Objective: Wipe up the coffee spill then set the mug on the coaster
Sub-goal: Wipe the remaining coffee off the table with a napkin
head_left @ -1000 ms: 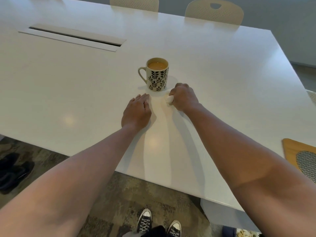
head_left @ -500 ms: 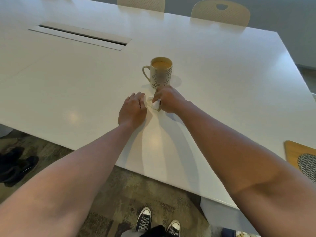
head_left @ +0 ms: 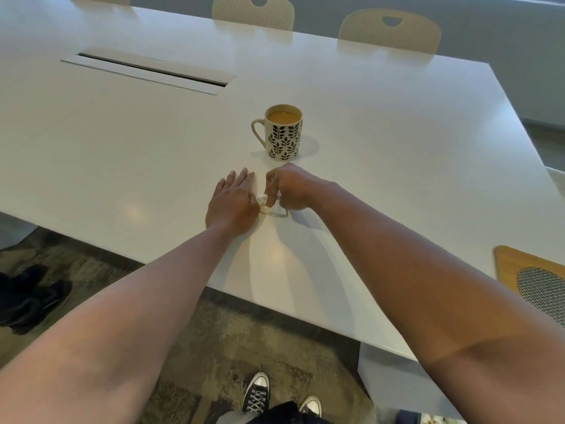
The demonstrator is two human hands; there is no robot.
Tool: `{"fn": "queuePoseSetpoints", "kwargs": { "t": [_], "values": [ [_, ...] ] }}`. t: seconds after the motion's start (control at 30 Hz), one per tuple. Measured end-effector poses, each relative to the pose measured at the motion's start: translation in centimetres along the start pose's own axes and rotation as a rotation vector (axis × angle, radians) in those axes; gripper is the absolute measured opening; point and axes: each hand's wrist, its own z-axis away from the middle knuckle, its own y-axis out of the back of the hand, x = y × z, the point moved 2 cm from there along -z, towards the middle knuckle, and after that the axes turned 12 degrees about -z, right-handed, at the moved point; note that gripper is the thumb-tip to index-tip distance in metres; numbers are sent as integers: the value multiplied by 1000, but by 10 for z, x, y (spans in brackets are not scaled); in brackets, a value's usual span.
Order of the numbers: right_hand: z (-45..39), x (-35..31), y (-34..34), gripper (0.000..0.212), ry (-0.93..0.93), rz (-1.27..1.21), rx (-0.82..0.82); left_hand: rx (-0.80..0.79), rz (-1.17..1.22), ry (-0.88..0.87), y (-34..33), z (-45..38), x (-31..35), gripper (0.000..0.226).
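Note:
A cream mug [head_left: 285,134] with a black leaf pattern stands upright on the white table [head_left: 397,142], full of light brown coffee, handle to the left. Just in front of it my right hand [head_left: 290,188] grips a small crumpled white tissue [head_left: 269,206] against the tabletop. My left hand [head_left: 234,200] lies flat on the table right beside the tissue, fingers straight. A wooden coaster [head_left: 532,280] with a grey mesh centre sits at the table's right edge, partly cut off by the frame. No coffee spill shows on the table surface.
A long cable slot [head_left: 149,71] is set into the table at the back left. Two beige chairs [head_left: 389,30] stand behind the far edge. Below the near edge are patterned carpet, my sneakers [head_left: 256,396], and dark shoes [head_left: 27,301] at the left.
My right hand drew the tissue back from the mug's base toward me and to the left, ending next to my left hand. The left hand stayed flat in place.

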Motion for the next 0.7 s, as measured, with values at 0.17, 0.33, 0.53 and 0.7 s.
{"fn": "queuePoseSetpoints", "kwargs": {
  "t": [0.17,0.33,0.53,0.7],
  "values": [
    [7,-5,2,17,-25,85,-97,-14,-30,17,0,5,6,56],
    [23,-3,6,19,-29,155,-155,-16,-22,5,-3,13,13,56],
    [42,14,15,22,-158,128,-99,-23,-28,-10,-5,17,18,57],
    [58,39,25,27,-332,89,0,-21,-17,-6,-6,15,18,57]
  ]
}}
